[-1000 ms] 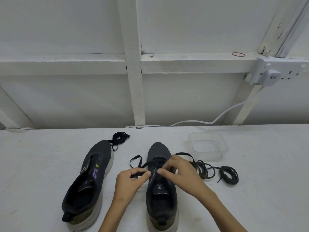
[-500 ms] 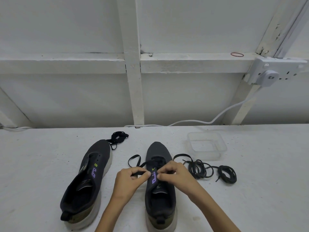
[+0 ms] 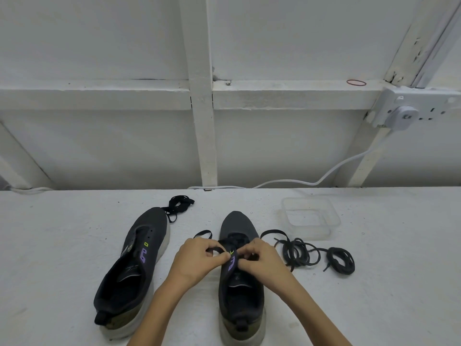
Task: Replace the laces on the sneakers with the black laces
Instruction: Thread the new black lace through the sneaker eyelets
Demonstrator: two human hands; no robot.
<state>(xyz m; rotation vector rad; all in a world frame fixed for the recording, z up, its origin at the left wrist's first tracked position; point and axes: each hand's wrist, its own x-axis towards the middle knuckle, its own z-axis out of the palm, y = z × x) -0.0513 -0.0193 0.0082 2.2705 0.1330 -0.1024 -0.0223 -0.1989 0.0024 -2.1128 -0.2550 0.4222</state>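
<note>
Two dark grey sneakers stand toes away from me on the white table. The left sneaker (image 3: 139,265) has bare eyelets and no lace. Over the right sneaker (image 3: 239,290) both hands work at the eyelets. My left hand (image 3: 197,260) pinches a flat black lace (image 3: 203,233) that loops out to the left of the shoe. My right hand (image 3: 259,260) pinches the lace at the tongue; its other end (image 3: 273,232) arcs out to the right. The eyelets under my fingers are hidden.
A bundled black lace (image 3: 178,204) lies beyond the left sneaker's toe. Two loose coils of dark round lace (image 3: 299,253) (image 3: 340,259) lie right of the right sneaker. A clear plastic tub (image 3: 309,218) sits behind them. A white cable (image 3: 324,176) runs along the wall.
My hands have drawn closer together over the right sneaker's eyelets. The lace loop on the left has shifted slightly.
</note>
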